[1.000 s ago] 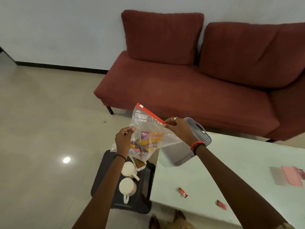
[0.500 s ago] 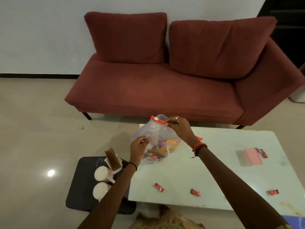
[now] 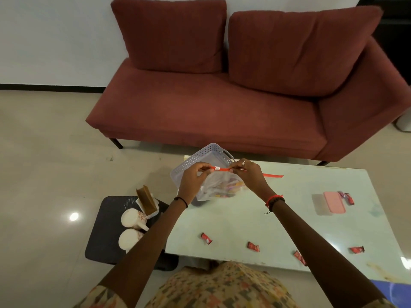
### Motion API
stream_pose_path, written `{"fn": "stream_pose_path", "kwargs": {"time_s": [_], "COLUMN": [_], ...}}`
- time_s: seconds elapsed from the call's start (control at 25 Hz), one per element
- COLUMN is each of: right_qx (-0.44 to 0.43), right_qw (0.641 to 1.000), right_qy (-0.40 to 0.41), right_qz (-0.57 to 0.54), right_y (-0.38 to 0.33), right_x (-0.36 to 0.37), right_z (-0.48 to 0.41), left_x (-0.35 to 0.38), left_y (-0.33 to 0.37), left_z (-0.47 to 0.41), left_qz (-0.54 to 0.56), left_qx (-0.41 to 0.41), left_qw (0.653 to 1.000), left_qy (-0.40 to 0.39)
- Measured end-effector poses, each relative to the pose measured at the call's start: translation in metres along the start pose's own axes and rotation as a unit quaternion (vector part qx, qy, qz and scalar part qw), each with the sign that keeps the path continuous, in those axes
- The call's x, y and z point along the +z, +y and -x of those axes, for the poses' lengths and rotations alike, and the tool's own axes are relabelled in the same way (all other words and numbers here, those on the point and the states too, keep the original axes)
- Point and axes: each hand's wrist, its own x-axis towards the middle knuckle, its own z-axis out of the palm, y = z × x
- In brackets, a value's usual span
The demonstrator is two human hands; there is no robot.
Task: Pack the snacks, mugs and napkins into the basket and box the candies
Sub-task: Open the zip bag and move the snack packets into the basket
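Note:
A clear zip bag of snacks point(image 3: 219, 188) with a red zipper strip hangs over the pale table point(image 3: 278, 218), in front of the grey perforated basket point(image 3: 200, 157). My left hand point(image 3: 192, 177) pinches the strip's left end and my right hand point(image 3: 250, 173) pinches its right end, with the white slider between them. Two white mugs point(image 3: 132, 228) lie on a black stool point(image 3: 104, 230) beside a holder of brown napkins point(image 3: 146, 200). Red candies point(image 3: 253, 246) are scattered along the table's near edge. A pink-lidded box point(image 3: 329, 202) sits at the right with candies point(image 3: 347, 197) beside it.
A dark red sofa point(image 3: 222, 103) stands behind the table against a white wall. Beige tiled floor surrounds the stool on the left. A red strip point(image 3: 272, 175) lies on the table right of my right hand.
The bag has come from above the stool to over the table in front of the basket. Both hands now hold the zipper strip level at its ends.

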Motion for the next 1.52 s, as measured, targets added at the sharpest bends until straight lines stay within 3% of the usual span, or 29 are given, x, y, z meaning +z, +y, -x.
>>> {"fn": "stream_pose_path", "kwargs": {"time_s": [0.32, 0.68, 0.96, 1.2, 1.52], "right_qx": [-0.027, -0.056, -0.104, -0.051, -0.022], "right_qw": [0.996, 0.995, 0.984, 0.980, 0.982], "right_qy": [-0.029, -0.084, -0.119, -0.121, -0.101], "right_qz": [-0.075, 0.003, 0.081, 0.147, 0.156], "right_y": [-0.009, -0.010, 0.009, 0.053, 0.079], "right_x": [0.004, 0.032, 0.008, -0.019, -0.038], "right_z": [0.008, 0.015, 0.025, 0.032, 0.035], "left_x": [0.017, 0.003, -0.012, -0.026, -0.029], "left_y": [0.010, -0.002, -0.008, -0.009, -0.005], "left_z": [0.006, 0.036, 0.039, 0.030, 0.024], "left_qz": [-0.125, -0.182, -0.190, -0.187, -0.174], "left_qx": [0.042, 0.023, 0.009, -0.001, 0.000], "left_qw": [0.991, 0.983, 0.979, 0.978, 0.975], "left_qy": [0.011, 0.028, 0.069, 0.088, 0.137]}}
